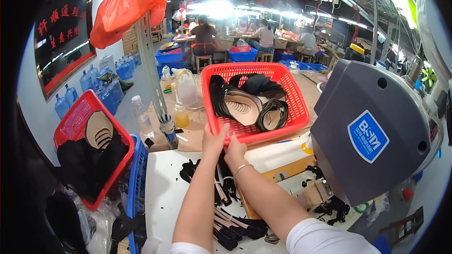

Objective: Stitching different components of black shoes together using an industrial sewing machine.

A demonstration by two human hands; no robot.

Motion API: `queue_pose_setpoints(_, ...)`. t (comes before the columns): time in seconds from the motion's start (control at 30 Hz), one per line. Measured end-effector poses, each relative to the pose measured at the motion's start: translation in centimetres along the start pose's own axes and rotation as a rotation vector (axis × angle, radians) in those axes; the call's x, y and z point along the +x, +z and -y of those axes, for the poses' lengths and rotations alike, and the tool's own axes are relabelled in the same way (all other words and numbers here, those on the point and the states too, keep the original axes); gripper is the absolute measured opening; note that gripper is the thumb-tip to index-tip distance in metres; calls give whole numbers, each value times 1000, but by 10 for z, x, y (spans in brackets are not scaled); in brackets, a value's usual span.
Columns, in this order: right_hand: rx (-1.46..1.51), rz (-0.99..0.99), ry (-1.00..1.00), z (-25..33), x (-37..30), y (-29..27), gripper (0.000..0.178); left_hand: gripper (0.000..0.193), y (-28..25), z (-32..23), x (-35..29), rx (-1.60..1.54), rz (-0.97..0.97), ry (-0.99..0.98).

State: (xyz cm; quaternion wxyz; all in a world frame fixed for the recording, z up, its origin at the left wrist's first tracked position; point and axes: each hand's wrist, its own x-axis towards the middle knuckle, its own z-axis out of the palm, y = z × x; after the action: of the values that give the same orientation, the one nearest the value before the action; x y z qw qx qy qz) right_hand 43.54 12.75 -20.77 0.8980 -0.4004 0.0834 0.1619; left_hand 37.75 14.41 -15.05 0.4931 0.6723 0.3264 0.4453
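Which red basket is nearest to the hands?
The central red basket: the left hand and right hand are at its near rim. The other red basket is at left, apart.

Bright red on the basket [297,108], with rows of slots; black outside and beige within on the shoe pieces [247,106]. White across the table [162,183], dark grey over the machine head [339,94], blue and white on its label [368,137]. Orange-red on the plastic bag [134,9], blue on the crate [137,174].

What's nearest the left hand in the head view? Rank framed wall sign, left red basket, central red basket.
1. Central red basket: ahead, touching the left hand.
2. Left red basket: leftward, tilted.
3. Framed wall sign: far left, beyond.
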Motion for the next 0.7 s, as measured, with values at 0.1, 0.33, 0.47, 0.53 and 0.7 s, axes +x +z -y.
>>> queue_pose_setpoints(0.1,-32,182,89,3,-24,-10,20,44,8,33,9,-78,-135,-34)
queue_pose_setpoints(0.33,-1084,720,154,89,-66,-12,32,42,5,53,12,-214,-105,-73)
queue_pose_setpoints(0.47,-696,291,-800,114,-24,10,34,41,18,49,0,-148,-56,41)
queue_pose_setpoints(0.53,-315,43,-1019,120,30,24,34,40,26,42,-7,-172,-41,18)
queue_pose_setpoints(0.7,-484,-284,-594,111,77,22,46,38,8,50,-17,-187,-102,7)
